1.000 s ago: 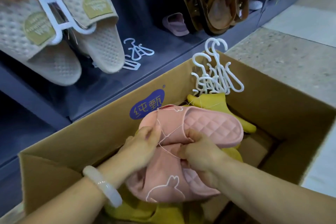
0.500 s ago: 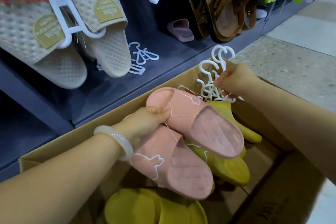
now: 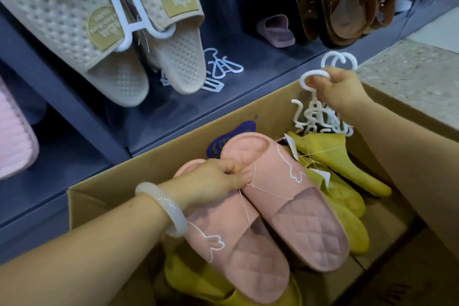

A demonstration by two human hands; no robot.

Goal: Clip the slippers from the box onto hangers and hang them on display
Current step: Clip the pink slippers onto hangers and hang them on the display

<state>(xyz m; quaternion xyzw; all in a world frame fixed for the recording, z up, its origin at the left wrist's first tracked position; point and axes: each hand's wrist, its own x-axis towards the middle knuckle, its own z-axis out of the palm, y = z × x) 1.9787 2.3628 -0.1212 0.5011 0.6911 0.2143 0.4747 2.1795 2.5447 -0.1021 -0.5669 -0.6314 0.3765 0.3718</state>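
Note:
A pair of pink quilted slippers (image 3: pixel 285 194), tied together with thin string, is held above the open cardboard box (image 3: pixel 159 169). My left hand (image 3: pixel 213 181) grips the pair at the heel end, thumb and fingers pinching where the two slippers meet. My right hand (image 3: pixel 340 89) is at the box's far corner, fingers curled round the hook of a white plastic hanger (image 3: pixel 310 77). Below that hand a bunch of white hangers (image 3: pixel 318 119) leans on the box wall. Several yellow slippers (image 3: pixel 342 191) lie in the box beneath the pink pair.
Beige slippers on a white hanger (image 3: pixel 139 32) hang from the dark display rack at upper left. Brown sandals (image 3: pixel 347 0) hang at upper right. Loose white hangers (image 3: pixel 221 67) and a mauve slipper (image 3: pixel 275 30) lie on the dark shelf. Speckled floor (image 3: pixel 409 69) lies right of the box.
My right hand let go of the pink pair, reached to the hanger bunch at the far corner and took hold of one hook. My left hand keeps holding the pair, now turned sole-down.

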